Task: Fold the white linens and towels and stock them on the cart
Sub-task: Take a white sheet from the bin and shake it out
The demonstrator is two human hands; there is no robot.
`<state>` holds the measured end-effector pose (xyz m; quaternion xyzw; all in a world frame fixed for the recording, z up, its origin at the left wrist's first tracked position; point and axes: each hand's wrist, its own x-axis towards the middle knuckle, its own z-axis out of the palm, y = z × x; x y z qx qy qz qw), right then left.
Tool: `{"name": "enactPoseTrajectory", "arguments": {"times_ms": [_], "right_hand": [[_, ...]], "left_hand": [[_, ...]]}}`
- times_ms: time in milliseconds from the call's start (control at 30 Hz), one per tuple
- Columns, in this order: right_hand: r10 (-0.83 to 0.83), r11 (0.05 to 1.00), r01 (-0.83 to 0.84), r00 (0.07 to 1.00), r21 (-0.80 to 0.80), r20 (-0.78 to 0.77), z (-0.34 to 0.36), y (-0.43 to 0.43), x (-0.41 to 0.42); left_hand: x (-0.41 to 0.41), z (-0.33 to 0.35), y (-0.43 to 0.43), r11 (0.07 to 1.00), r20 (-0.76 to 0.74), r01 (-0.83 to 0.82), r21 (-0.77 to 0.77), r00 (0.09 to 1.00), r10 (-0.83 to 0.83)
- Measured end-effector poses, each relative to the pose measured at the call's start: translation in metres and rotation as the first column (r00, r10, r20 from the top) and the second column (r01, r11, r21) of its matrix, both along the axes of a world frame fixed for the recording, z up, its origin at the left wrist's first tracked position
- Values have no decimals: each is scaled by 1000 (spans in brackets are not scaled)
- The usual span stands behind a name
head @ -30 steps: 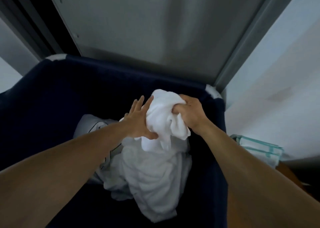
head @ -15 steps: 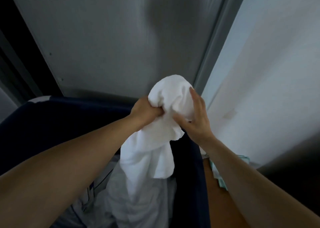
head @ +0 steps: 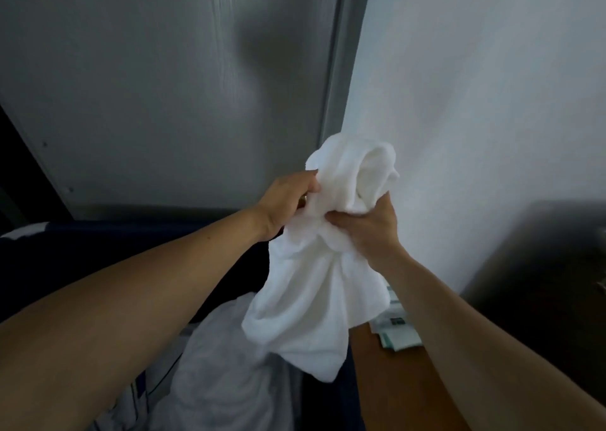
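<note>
Here the left grip (head: pixel 288 201) and the right grip (head: pixel 367 230) are both clenched on the bunched top of a white towel (head: pixel 314 283), curled into the cloth and almost touching each other. The rest hangs loose below them (probably so its weight shakes it open and an edge can be found), over the other linens (head: pixel 223 365) in the dark bin (head: pixel 49 260) beneath the left grip.

Bunched white towel (head: pixel 314 286) hanging in mid-air above crumpled white linens (head: pixel 223 375) below
</note>
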<state>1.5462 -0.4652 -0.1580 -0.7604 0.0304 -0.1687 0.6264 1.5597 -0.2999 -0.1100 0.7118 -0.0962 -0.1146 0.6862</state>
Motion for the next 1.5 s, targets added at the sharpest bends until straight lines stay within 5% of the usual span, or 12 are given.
{"name": "enactPoseTrajectory", "arguments": {"times_ms": [233,500,767,1100,1233,1333,1500], "right_hand": [[-82,985,55,984,164,160,65,-87,-33],[-144,957,85,970,279,198,116,-196,-91],[-253,959,198,924,205,288,157,-284,-131],[-200,976,192,977,-104,-75,51,-300,-141],[-67,997,71,972,9,-224,6,-322,-149],[-177,983,157,936,-90,-304,-24,-329,-155],[-266,958,197,880,-206,-394,-65,-335,-167]], "left_hand": [[-31,23,-77,966,109,230,117,964,-242],[-72,57,-199,972,184,214,94,956,-228],[-100,91,-294,951,229,303,52,924,-307],[-91,25,-318,882,-50,471,32,882,-469],[-85,-43,-321,910,-244,415,12,883,-400],[-85,-101,-309,862,-392,470,190,841,-372],[-94,-160,-295,624,-365,546,558,838,-406]]}}
